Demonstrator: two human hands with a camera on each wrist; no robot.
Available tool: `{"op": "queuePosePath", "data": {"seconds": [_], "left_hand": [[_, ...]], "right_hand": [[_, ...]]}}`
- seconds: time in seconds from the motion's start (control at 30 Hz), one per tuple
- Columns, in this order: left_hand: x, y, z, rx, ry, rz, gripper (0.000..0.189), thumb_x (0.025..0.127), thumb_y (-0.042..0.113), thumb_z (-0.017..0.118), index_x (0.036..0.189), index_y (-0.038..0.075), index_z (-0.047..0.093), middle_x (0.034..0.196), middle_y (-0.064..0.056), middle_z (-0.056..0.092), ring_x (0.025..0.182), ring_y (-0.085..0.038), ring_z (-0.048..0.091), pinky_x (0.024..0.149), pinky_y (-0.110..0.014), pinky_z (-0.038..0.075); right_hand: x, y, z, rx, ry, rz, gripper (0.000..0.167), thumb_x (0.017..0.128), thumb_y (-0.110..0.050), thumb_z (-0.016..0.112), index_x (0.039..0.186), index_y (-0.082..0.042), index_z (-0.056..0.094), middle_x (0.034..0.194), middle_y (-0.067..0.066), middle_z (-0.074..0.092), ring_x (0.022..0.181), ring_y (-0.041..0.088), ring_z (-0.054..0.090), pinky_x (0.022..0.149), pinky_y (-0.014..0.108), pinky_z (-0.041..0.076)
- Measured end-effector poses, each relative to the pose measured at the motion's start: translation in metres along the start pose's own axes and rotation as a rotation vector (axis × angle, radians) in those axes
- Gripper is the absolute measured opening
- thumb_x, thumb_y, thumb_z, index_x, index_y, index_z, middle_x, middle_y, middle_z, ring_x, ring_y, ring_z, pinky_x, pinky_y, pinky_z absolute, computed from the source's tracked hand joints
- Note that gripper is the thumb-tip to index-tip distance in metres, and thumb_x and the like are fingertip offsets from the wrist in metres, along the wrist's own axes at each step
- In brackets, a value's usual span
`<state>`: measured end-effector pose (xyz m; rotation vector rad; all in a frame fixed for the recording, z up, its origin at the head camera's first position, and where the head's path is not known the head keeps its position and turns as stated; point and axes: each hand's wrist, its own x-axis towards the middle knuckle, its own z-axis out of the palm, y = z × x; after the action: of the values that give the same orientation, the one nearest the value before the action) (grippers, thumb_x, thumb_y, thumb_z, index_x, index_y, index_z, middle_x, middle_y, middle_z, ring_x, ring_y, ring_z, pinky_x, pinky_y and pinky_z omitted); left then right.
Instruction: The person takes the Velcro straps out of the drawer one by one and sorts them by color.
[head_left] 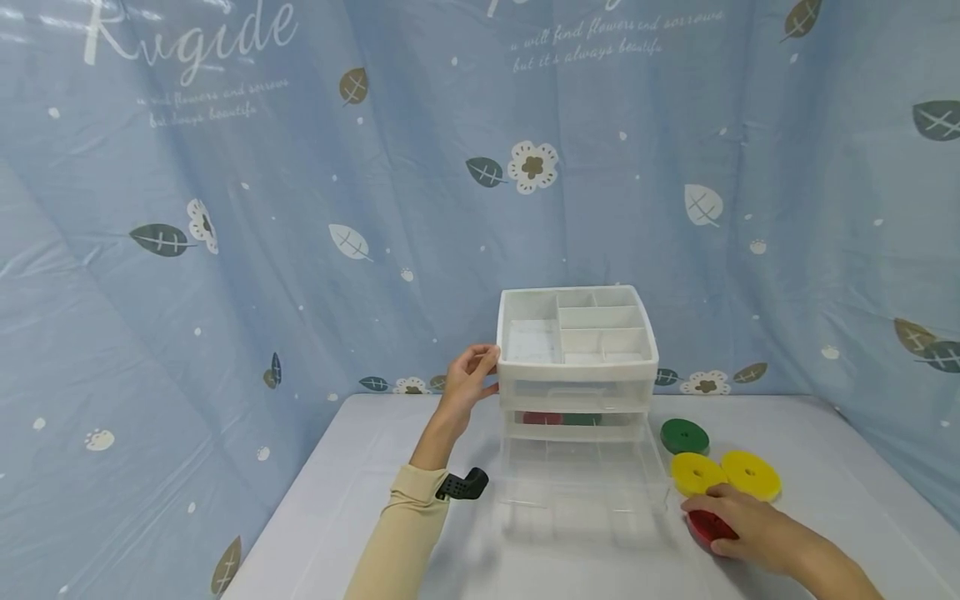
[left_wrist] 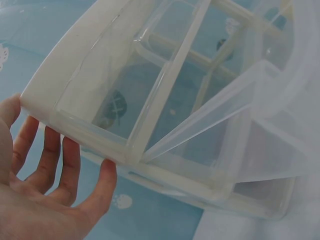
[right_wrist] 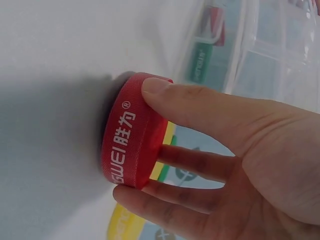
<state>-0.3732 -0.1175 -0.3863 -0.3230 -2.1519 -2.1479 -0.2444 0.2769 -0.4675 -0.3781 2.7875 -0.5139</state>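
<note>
My right hand (head_left: pixel 757 529) grips a red roll of fabric tape (right_wrist: pixel 135 130) by its rim, thumb on one side and fingers on the other; white lettering runs along its edge. Just beyond it lie two yellow rolls (head_left: pixel 750 476) and a green roll (head_left: pixel 684 436). A white drawer unit (head_left: pixel 577 371) stands to the left, its clear bottom drawer (head_left: pixel 577 475) pulled far out. The drawer above, slightly out, has a red roll (head_left: pixel 542 418) and a green roll (head_left: pixel 581 419) in it. Spread fingertips of my left hand (head_left: pixel 468 383) touch the unit's left side.
On top of the unit is a compartmented tray (head_left: pixel 532 337). The white table (head_left: pixel 360 467) ends at a blue patterned curtain (head_left: pixel 420 250) behind and at both sides. The pulled-out drawer reaches toward the front, close to the right hand.
</note>
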Motion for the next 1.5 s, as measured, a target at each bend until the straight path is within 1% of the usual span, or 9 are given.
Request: {"op": "queuePosePath", "data": {"seconds": [0.23, 0.33, 0.67, 0.93, 1.13, 1.23, 1.3, 1.4, 1.5], "left_hand": [[0.001, 0.001, 0.000, -0.005, 0.003, -0.003, 0.041, 0.094, 0.045, 0.063, 0.121, 0.015, 0.061, 0.120, -0.007, 0.062, 0.105, -0.018, 0.062, 0.093, -0.046, 0.057], [0.001, 0.001, 0.000, -0.009, 0.003, -0.004, 0.041, 0.094, 0.045, 0.063, 0.122, 0.015, 0.061, 0.120, -0.007, 0.062, 0.105, -0.018, 0.062, 0.094, -0.046, 0.056], [0.001, -0.001, 0.000, -0.007, 0.006, -0.002, 0.039, 0.094, 0.044, 0.064, 0.120, 0.014, 0.062, 0.118, -0.006, 0.062, 0.104, -0.018, 0.063, 0.093, -0.046, 0.057], [0.000, -0.001, 0.000, -0.003, 0.008, -0.005, 0.039, 0.095, 0.044, 0.063, 0.120, 0.015, 0.062, 0.117, -0.006, 0.062, 0.104, -0.017, 0.062, 0.093, -0.045, 0.057], [0.000, -0.001, 0.000, -0.005, 0.009, -0.007, 0.040, 0.095, 0.044, 0.063, 0.121, 0.014, 0.061, 0.117, -0.005, 0.062, 0.104, -0.017, 0.062, 0.094, -0.045, 0.056], [0.000, -0.001, 0.000, -0.005, 0.009, -0.009, 0.039, 0.094, 0.044, 0.063, 0.120, 0.015, 0.061, 0.117, -0.005, 0.062, 0.104, -0.018, 0.062, 0.093, -0.045, 0.057], [0.000, -0.001, 0.000, -0.005, 0.006, -0.014, 0.039, 0.094, 0.044, 0.064, 0.120, 0.015, 0.062, 0.117, -0.005, 0.063, 0.105, -0.018, 0.062, 0.093, -0.045, 0.057], [0.000, -0.001, 0.000, -0.004, 0.004, -0.022, 0.038, 0.094, 0.045, 0.064, 0.119, 0.016, 0.062, 0.117, -0.005, 0.063, 0.106, -0.019, 0.062, 0.093, -0.044, 0.057], [0.000, -0.002, 0.000, -0.004, 0.004, -0.022, 0.039, 0.093, 0.046, 0.064, 0.118, 0.017, 0.062, 0.117, -0.005, 0.062, 0.106, -0.019, 0.062, 0.093, -0.045, 0.057]], "right_hand": [[0.002, 0.000, 0.004, -0.050, 0.049, -0.008, 0.050, 0.071, -0.025, 0.087, 0.117, -0.022, 0.066, 0.117, 0.010, 0.058, 0.096, 0.021, 0.054, 0.080, 0.052, 0.059], [0.001, 0.000, 0.006, -0.051, 0.066, -0.010, 0.051, 0.070, -0.024, 0.087, 0.116, -0.022, 0.066, 0.116, 0.009, 0.057, 0.096, 0.020, 0.053, 0.080, 0.051, 0.059], [-0.003, 0.001, 0.011, -0.022, 0.073, -0.009, 0.052, 0.071, -0.022, 0.086, 0.118, -0.023, 0.064, 0.121, 0.012, 0.054, 0.096, 0.021, 0.053, 0.081, 0.052, 0.059], [-0.002, 0.001, 0.014, -0.054, 0.094, -0.009, 0.053, 0.071, -0.022, 0.087, 0.118, -0.022, 0.064, 0.121, 0.013, 0.055, 0.097, 0.022, 0.054, 0.080, 0.052, 0.059], [-0.001, -0.004, 0.017, -0.080, 0.107, -0.002, 0.051, 0.071, -0.021, 0.086, 0.118, -0.018, 0.066, 0.120, 0.014, 0.058, 0.095, 0.022, 0.056, 0.082, 0.053, 0.059], [-0.003, -0.007, 0.018, -0.106, 0.129, -0.008, 0.048, 0.073, -0.026, 0.085, 0.117, -0.019, 0.067, 0.119, 0.013, 0.060, 0.096, 0.022, 0.056, 0.084, 0.054, 0.058], [-0.005, -0.010, 0.020, -0.131, 0.165, -0.044, 0.045, 0.075, -0.031, 0.084, 0.115, -0.019, 0.068, 0.118, 0.012, 0.061, 0.097, 0.023, 0.057, 0.086, 0.055, 0.056], [-0.008, -0.017, 0.020, -0.141, 0.213, -0.097, 0.041, 0.076, -0.035, 0.083, 0.112, -0.019, 0.070, 0.115, 0.008, 0.065, 0.097, 0.021, 0.059, 0.086, 0.052, 0.057], [-0.009, -0.025, 0.020, -0.102, 0.193, -0.141, 0.038, 0.079, -0.035, 0.081, 0.111, -0.017, 0.071, 0.107, 0.001, 0.067, 0.086, 0.013, 0.058, 0.081, 0.043, 0.059]]}}
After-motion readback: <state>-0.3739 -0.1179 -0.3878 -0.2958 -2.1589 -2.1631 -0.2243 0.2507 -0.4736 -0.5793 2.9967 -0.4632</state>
